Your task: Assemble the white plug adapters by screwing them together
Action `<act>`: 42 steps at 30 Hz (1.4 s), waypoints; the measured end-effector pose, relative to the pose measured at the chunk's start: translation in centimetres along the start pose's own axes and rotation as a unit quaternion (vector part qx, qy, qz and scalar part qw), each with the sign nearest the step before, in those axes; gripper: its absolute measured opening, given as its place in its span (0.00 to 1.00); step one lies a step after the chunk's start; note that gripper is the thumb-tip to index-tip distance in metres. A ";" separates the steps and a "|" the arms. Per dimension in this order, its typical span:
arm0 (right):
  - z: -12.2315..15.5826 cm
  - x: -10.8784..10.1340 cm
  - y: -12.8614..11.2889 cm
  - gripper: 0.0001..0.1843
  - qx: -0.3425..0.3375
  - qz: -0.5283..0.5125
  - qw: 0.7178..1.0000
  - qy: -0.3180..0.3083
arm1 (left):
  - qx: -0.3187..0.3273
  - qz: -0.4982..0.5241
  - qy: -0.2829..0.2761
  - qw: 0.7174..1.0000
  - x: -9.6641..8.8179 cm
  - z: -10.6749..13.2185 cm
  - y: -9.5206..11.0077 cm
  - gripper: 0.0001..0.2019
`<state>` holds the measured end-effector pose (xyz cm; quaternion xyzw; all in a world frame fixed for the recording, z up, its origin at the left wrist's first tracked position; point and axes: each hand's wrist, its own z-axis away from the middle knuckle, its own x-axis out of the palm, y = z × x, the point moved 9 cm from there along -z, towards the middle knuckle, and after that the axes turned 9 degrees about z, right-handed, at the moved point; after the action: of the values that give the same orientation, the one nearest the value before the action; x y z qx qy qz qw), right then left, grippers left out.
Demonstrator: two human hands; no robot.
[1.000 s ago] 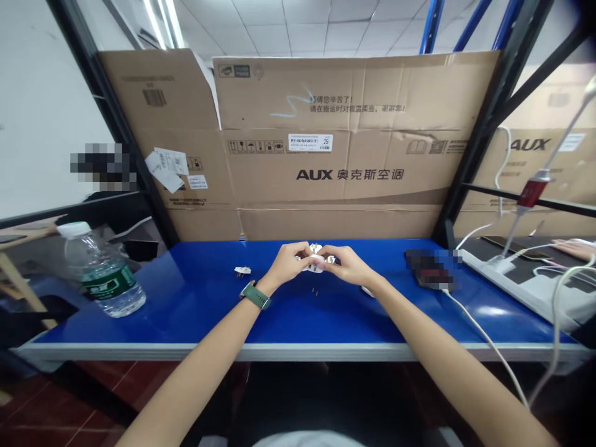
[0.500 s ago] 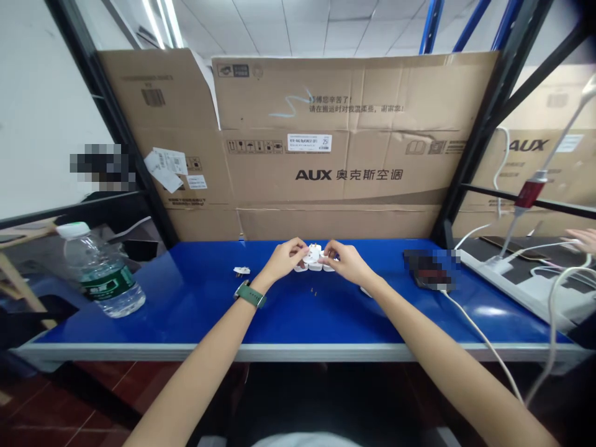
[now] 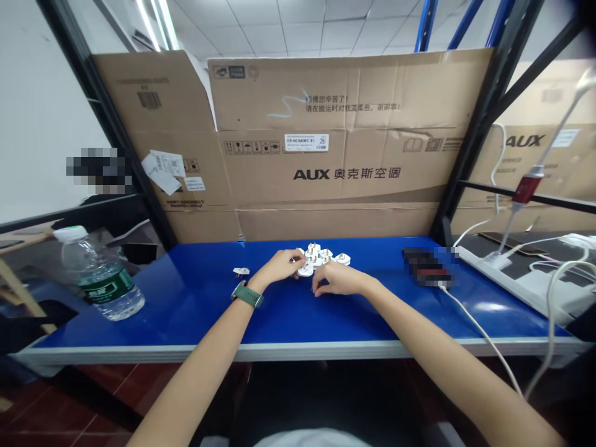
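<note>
Several small white plug pieces [image 3: 322, 255] lie in a cluster at the middle back of the blue table [image 3: 195, 310]. My left hand [image 3: 278, 267], with a green watch on its wrist, rests beside the cluster, its fingers closed on one white plug piece [image 3: 306, 270]. Just in front of the cluster, my right hand [image 3: 336, 280] is down on the table, fingertips curled and pinched against the surface. What they pinch is hidden. One more white plug piece [image 3: 241, 271] lies alone to the left.
A water bottle [image 3: 100, 279] stands at the table's left end. A cardboard box wall [image 3: 326, 149] closes off the back. At right are a dark blurred object [image 3: 428, 267], a white cable [image 3: 479, 329], a power strip [image 3: 516, 282] and a red-handled tool [image 3: 527, 187].
Both hands came down from holding a plug piece together. My right hand let go and dropped to the table in front of the cluster, which now shows more pieces.
</note>
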<state>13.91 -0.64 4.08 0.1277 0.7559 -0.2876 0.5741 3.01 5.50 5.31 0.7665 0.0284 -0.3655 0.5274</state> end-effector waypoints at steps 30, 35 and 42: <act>2.8 -6.5 1.9 0.09 0.065 -0.105 0.979 0.161 | 0.154 -0.149 -0.058 0.975 3.6 1.1 4.0 0.14; 2.4 -6.1 1.6 0.05 0.053 -0.066 0.982 0.169 | 0.147 -0.167 -0.049 0.974 3.9 1.1 3.8 0.13; 2.0 -5.2 1.3 0.09 0.070 -0.004 0.986 0.148 | 0.135 -0.160 -0.026 0.978 4.6 0.9 3.6 0.25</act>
<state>17.82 -0.05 8.28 0.2056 0.8111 -0.3200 0.4443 7.40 1.62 5.29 0.8062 0.0879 -0.4654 0.3545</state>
